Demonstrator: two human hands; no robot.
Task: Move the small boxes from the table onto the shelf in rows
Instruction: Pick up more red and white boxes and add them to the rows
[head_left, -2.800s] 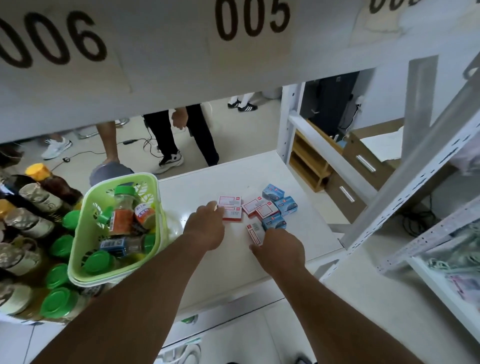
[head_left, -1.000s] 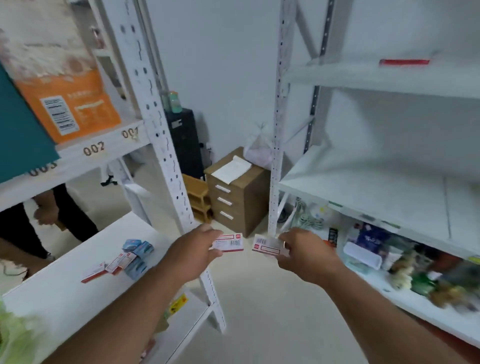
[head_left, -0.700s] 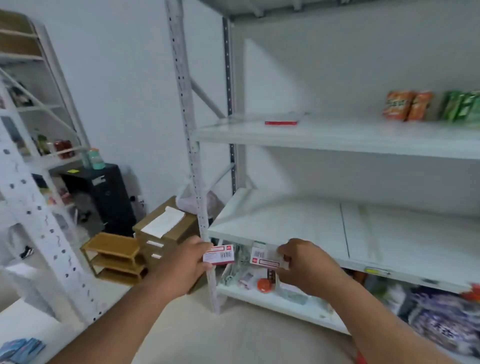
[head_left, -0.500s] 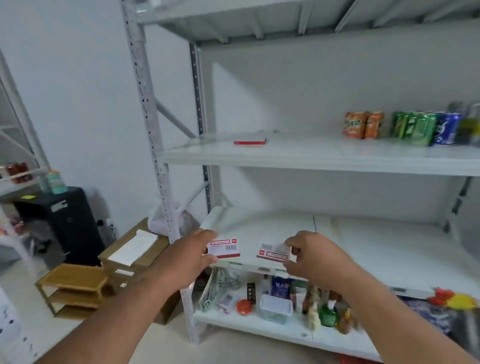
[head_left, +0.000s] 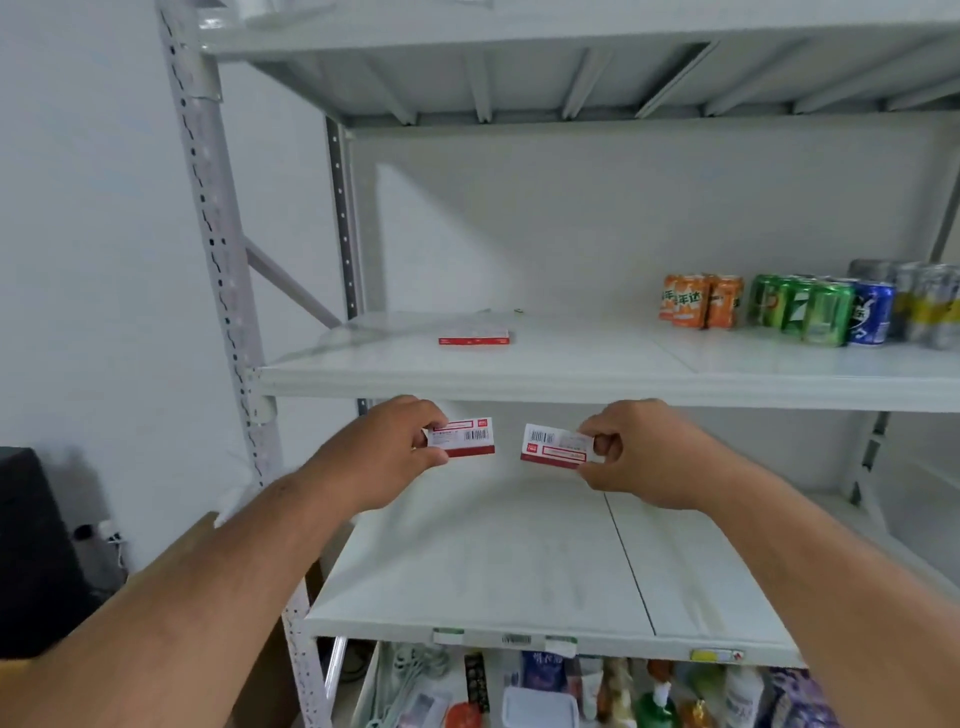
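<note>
A: What's left of the white metal shelf (head_left: 571, 371) edge?
B: Just below it, the left hand (head_left: 387, 452) pinches a small white-and-red cardboard box (head_left: 462, 438).
A: And rightward?
B: The right hand (head_left: 641, 452) pinches a matching second box (head_left: 553, 447), also below. On the shelf lies a flat red-edged box (head_left: 474, 335); coloured drink cans (head_left: 810, 309) stand far right.
</note>
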